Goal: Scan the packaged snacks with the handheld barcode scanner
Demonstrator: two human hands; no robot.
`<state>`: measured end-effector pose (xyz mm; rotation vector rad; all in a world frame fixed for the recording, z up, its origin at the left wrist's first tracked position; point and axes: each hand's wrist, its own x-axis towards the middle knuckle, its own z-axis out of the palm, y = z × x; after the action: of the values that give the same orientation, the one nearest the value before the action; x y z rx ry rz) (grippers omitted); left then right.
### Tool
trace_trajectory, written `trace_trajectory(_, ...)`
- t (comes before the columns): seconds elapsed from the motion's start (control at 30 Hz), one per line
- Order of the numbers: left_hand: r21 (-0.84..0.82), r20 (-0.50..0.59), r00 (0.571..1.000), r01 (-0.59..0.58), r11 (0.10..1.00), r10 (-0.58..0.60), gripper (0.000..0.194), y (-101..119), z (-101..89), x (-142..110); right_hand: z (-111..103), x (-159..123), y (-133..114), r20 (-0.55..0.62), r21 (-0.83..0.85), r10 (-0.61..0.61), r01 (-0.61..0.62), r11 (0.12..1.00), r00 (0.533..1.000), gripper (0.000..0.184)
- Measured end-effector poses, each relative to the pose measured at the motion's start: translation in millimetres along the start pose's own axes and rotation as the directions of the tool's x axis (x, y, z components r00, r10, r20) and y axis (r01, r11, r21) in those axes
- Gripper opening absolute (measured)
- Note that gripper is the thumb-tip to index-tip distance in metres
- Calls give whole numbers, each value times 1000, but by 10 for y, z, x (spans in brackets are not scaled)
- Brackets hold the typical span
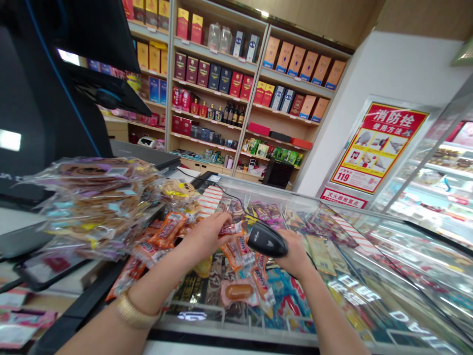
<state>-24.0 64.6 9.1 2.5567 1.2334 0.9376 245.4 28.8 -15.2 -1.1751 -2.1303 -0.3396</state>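
Note:
My right hand (295,252) is wrapped round a black barcode scanner (266,239), its head pointing left over the glass counter. Just left of it, my left hand (211,232) has its fingers closed on a small orange-and-red snack packet (232,229). Under and between the hands lie several similar orange packets (236,251) on the glass. Nearer to me is a clear-wrapped sausage (237,291). More orange packets (170,230) are heaped left of my left forearm. The scanner's grip is mostly hidden by my right hand.
Left, a tall pile of clear-bagged flat snacks (107,207) stands beside a dark monitor (44,98). A phone (51,268) lies below the pile. The scanner's black cable (240,199) trails over the glass display counter (303,197). Shelves of boxed goods (218,79) line the back wall.

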Motion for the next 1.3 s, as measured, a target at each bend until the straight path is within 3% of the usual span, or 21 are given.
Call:
trace_trajectory(0.23,-3,-39,991,-125,992,125,16,-43,53,8,10,-16,9,11,-12,21,-21,1000,1000,16)
trace_trajectory(0.8,-42,-71,985,-163,986,160,18,-62,75,10,-16,6,-6,69,8,21,-21,1000,997,16)
trace_trajectory(0.97,-142,11,989,-143,979,146,21,26,83,-13,-15,-15,39,-40,7,2,-1,1000,999,14)
trace_trajectory(1.1,-227,140,961,-202,953,237,27,73,117,-31,-23,-19,72,-131,22,9,-6,1000,991,20)
trace_trajectory(1.17,-136,109,977,-170,976,185,33,17,127,-23,-26,-16,79,-153,29,4,0,1000,988,21)
trace_trajectory(1.3,187,31,997,64,980,-71,51,-216,138,-7,-16,-14,79,-146,13,3,-1,1000,989,19)
